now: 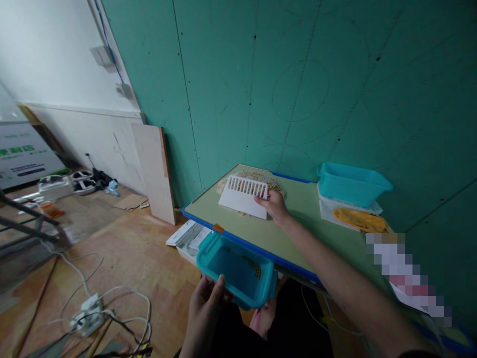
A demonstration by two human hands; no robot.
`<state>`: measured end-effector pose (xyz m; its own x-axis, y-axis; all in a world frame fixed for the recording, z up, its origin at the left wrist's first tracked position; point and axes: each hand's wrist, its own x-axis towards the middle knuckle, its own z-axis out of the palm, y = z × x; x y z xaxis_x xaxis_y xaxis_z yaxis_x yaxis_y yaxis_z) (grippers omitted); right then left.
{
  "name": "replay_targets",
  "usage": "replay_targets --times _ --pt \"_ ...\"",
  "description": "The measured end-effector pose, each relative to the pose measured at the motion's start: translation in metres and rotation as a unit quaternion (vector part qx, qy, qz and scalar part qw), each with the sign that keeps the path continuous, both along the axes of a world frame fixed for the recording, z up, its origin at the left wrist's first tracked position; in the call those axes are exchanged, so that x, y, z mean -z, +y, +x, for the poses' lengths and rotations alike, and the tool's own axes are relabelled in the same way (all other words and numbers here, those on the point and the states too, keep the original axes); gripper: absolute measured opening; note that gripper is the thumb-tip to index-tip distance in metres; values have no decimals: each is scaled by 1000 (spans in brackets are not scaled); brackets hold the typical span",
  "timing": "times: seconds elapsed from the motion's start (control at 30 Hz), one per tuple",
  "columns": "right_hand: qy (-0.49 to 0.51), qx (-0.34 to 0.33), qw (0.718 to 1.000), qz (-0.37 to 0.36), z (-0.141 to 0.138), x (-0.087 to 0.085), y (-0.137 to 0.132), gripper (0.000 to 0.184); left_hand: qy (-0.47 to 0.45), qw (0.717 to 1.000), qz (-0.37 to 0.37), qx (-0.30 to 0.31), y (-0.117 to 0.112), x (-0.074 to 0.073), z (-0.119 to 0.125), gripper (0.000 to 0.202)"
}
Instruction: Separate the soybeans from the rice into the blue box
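Fingers (261, 198) on the right hand (275, 205) are pinched onto the right-hand edge of a white slotted scraper (241, 200), thumb underneath and the rest over the top, so that's a firm grasp. The scraper sits tilted on the far left part of the green worktop (301, 223), its slotted edge resting on a flat pile of beans (261, 177) that spreads out behind and under it. You can see the beans through the slots.

Left hand (205, 304) is down below the worktop's blue front edge, gripping a teal tub (233, 271) by its near rim with the thumb hooked over the lip. The tub hangs just under and in front of the edge, tipped a bit toward the camera, and it's got a small clump of beans (256, 268) inside near its right wall.

Over on the right of the worktop, well apart from the scraper, a second teal tub (352, 183) sits on top of a white tray (328, 210), with something yellow (359, 221) lying in the tray in front of it. Can't tell what the yellow stuff is.

Off to the left, a wooden board (152, 169) leans on the green wall (298, 74), and a power strip (89, 314) with tangled cables lies on the wood floor.
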<state>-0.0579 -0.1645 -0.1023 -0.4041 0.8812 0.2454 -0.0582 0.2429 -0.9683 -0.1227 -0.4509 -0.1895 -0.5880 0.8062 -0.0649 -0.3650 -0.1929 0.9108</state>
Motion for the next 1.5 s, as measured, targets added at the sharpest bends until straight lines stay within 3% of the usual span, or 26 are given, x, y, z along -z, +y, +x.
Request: replay_targets --times 0.23,0.7,1.5 --pt "5 -10 1000 -5 -2 2 -2 38 -8 1000 5 -7 1 4 0 27" --pt "13 -42 999 -14 -6 -3 -19 34 -41 999 4 -7 2 -1 2 29" --pt "9 -77 997 -29 -7 -5 -41 36 -21 1000 -10 -16 1 -7 3 31"
